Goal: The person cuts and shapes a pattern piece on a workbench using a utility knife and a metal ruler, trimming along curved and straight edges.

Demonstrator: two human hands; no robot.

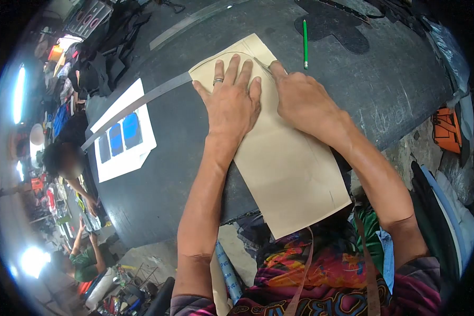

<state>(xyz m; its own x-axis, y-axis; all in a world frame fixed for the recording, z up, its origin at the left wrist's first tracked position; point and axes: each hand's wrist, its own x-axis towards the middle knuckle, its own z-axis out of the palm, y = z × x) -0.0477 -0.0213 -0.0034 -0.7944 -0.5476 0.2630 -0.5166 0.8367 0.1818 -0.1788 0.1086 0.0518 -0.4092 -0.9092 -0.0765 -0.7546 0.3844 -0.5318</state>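
A tan sheet of stiff paper [295,179] lies lengthwise on the dark table, its near end reaching the table's front edge. Flat on its upper part rests my left hand [230,108], fingers spread and a ring on one of them. A thin curved line arcs across the paper just beyond those fingertips. My right hand [308,100] is closed around a slim, pointed metal blade [262,64], whose tip meets the paper by the right end of the curve. The blade's handle is hidden inside the fist, so its exact kind does not show.
A long metal ruler [142,102] crosses a white printed sheet [148,139] to the left. Beyond the paper lie a green pencil [305,45] and a dark cut piece [334,34]. Other people work at the far left. An orange bag [447,130] is at right.
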